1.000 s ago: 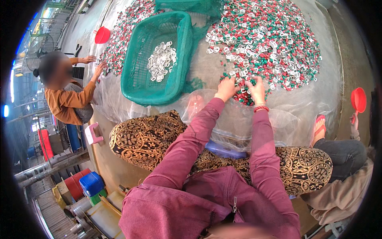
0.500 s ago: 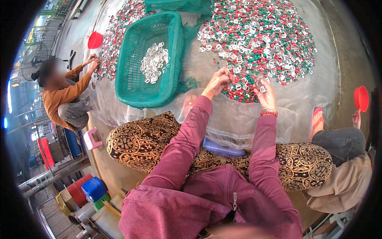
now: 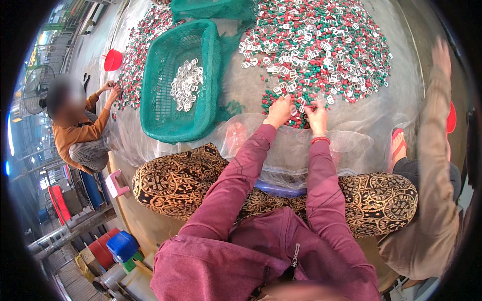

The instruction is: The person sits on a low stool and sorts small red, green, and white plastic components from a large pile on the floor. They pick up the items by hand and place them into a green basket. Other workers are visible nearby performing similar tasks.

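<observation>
Both hands work at the near edge of a heap of small red, green and white plastic pieces (image 3: 321, 45) spread on a clear plastic sheet (image 3: 281, 155) over the floor; the left hand (image 3: 279, 110) lies with fingers curled down onto the pieces, and whether it pinches one I cannot tell, since the fingertips are hidden among them; the right hand (image 3: 317, 114), just beside it, has its fingers drawn together over the pieces, but anything between them is too small to make out; a red bead bracelet (image 3: 319, 140) sits on the right wrist.

To the left of the heap stands a green mesh basket (image 3: 160, 100) holding a small cluster of white pieces (image 3: 187, 84); a second green basket (image 3: 211, 7) is cut off by the top edge. Further left a second person in an orange top (image 3: 80, 131) reaches into another strip of pieces (image 3: 143, 45), beside a red bowl (image 3: 112, 59). On the right, a blurred sleeve (image 3: 433, 160) of a third person rises across the view, half hiding a red object (image 3: 451, 117); a foot in a red sandal (image 3: 397, 145) rests on the sheet.
</observation>
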Demonstrator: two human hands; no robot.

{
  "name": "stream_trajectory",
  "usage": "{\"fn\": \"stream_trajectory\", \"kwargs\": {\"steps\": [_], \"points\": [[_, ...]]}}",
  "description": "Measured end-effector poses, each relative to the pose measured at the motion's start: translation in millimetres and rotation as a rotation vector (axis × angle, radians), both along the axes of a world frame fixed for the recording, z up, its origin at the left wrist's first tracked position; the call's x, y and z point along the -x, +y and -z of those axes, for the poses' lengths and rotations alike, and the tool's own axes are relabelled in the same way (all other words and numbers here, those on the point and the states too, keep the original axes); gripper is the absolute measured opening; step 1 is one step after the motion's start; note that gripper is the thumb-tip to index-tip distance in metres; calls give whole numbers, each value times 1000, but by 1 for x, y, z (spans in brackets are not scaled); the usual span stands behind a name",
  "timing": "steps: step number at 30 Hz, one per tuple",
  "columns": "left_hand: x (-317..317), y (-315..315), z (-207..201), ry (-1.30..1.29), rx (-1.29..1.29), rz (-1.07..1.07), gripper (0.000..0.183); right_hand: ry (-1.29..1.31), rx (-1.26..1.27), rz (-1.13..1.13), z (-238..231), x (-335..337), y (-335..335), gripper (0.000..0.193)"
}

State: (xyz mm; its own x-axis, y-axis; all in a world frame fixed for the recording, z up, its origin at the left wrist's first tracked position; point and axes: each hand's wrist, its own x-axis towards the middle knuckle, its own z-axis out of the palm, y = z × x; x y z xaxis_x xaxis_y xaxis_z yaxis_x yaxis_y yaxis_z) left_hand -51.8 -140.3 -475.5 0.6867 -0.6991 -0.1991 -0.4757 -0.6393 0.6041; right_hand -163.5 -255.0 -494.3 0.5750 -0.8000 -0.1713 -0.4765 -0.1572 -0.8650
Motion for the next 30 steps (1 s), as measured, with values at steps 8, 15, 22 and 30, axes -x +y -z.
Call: {"fn": "stream_trajectory", "kwargs": {"steps": [8,15,22,30], "points": [[-41,5,-23,1241,613,-380,22,-303,-684,197,17,13,2,11],[-48,-36,-47,1330,708,-365,17,-714,-964,467,-44,13,-25,10],[-14,-54,-12,117,-80,-41,43,-738,-1082,708,-82,-14,-23,12],[-5,-46,10,101,-161,-232,29,-1001,-1206,698,-75,-21,-7,10]]}}
